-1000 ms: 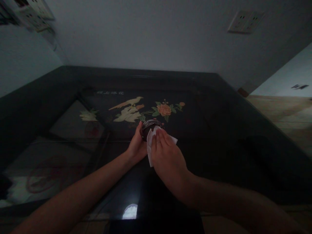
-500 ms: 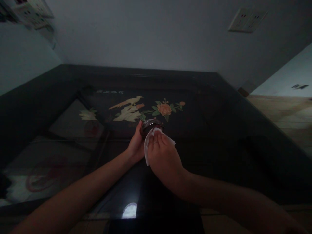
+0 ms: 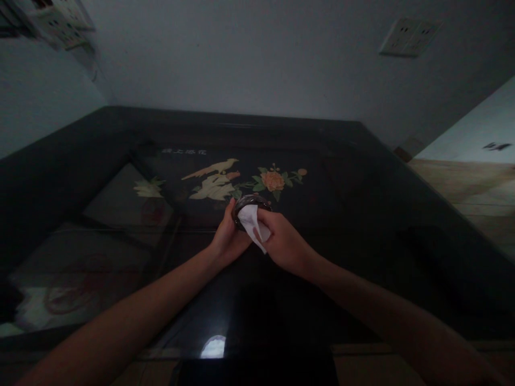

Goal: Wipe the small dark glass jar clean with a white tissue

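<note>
My left hand (image 3: 230,239) is closed round the left side of a small round glass bowl (image 3: 252,199), dark and shiny, with a thick rim. My right hand (image 3: 286,239) pinches a white tissue (image 3: 250,219) and presses it into the bowl from the right. Part of the tissue hangs down over the near rim. Both hands are above the middle of a glossy black tabletop (image 3: 257,305). The bowl's underside is hidden, and the dim light blurs its details.
A bird picture (image 3: 215,177) and a flower picture (image 3: 272,179) decorate the tabletop. Beyond its far edge rises a pale wall with a socket plate (image 3: 410,36). More sockets (image 3: 60,27) are at the upper left. A wooden floor (image 3: 462,187) shows on the right.
My right hand has turned and its fingers have moved from lying over the tissue at the near rim to pinching it inside the bowl. My left hand keeps its hold.
</note>
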`<state>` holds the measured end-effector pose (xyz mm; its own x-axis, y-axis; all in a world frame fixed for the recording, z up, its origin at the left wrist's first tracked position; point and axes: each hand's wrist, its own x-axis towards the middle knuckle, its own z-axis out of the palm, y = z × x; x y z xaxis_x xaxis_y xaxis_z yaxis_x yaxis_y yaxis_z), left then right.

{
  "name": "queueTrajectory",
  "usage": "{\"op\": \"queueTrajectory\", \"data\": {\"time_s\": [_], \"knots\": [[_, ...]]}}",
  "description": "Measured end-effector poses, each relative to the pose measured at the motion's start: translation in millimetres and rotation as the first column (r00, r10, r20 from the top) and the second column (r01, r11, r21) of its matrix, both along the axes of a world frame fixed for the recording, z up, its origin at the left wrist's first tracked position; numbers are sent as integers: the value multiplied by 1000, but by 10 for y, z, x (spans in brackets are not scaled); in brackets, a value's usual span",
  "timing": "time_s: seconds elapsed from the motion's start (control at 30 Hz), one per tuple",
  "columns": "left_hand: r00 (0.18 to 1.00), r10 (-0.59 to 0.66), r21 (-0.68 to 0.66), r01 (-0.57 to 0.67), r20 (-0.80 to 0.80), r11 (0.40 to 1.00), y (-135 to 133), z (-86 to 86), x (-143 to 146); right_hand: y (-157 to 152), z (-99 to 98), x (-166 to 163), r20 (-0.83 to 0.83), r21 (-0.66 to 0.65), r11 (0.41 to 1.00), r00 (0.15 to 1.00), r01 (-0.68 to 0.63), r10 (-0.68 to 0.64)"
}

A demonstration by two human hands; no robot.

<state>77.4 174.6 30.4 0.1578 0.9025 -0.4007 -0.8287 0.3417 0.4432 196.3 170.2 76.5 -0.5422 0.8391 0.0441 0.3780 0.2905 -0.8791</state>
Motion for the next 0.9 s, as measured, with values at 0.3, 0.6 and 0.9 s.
{"op": "queueTrajectory", "data": {"time_s": [0.3,0.6,0.9], "knots": [[999,-30,-5,30,-36,1000,3,0,-3,-139,124,-78,-435,-569,822,858,-27,-272],[998,7,-12,-8,-62,1000,-21,22,1,-103,46,-42,98,15,999,994,-43,41],[997,-33,-67,29,-65,997,51,-11,17,-226,17,-80,720,469,771,693,-432,-50]]}}
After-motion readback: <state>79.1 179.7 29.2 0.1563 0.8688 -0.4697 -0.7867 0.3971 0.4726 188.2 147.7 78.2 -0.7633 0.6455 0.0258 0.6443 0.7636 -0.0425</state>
